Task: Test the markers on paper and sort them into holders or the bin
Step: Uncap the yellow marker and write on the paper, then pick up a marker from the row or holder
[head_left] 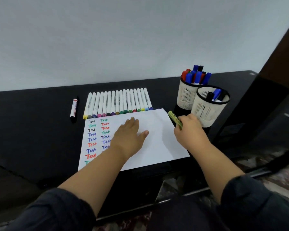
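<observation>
A white sheet of paper lies on the black table, with two columns of coloured "Test" words down its left side. My left hand rests flat on the sheet, fingers apart. My right hand is at the paper's right edge, closed around a yellow-green marker that points up and to the left. A row of several white markers with coloured caps lies just beyond the paper. Two white mesh holders stand at the right: the far holder is full of red and blue markers, and the near holder has a few.
A single red-and-white marker with a black cap lies alone to the left of the marker row. The black table backs onto a pale wall. A dark post rises at the right.
</observation>
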`<act>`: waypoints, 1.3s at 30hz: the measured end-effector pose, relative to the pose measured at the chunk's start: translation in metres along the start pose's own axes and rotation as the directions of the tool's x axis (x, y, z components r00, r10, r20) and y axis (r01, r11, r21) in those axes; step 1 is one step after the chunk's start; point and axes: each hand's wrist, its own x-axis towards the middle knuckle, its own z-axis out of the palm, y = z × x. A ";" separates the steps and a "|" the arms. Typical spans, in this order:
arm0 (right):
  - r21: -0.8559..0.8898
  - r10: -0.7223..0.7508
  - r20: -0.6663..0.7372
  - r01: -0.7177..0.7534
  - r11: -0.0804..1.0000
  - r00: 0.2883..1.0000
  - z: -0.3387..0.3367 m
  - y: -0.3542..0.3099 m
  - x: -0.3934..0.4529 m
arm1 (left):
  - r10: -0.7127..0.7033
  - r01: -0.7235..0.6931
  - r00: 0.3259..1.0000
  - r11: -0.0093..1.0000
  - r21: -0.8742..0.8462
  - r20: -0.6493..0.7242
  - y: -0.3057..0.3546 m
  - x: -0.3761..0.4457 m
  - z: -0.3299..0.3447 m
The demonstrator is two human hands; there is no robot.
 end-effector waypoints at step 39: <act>-0.394 -0.333 0.044 0.322 0.861 0.942 -0.006 0.016 0.007 | 0.035 -0.037 0.999 0.973 0.226 0.013 0.002 0.006 0.010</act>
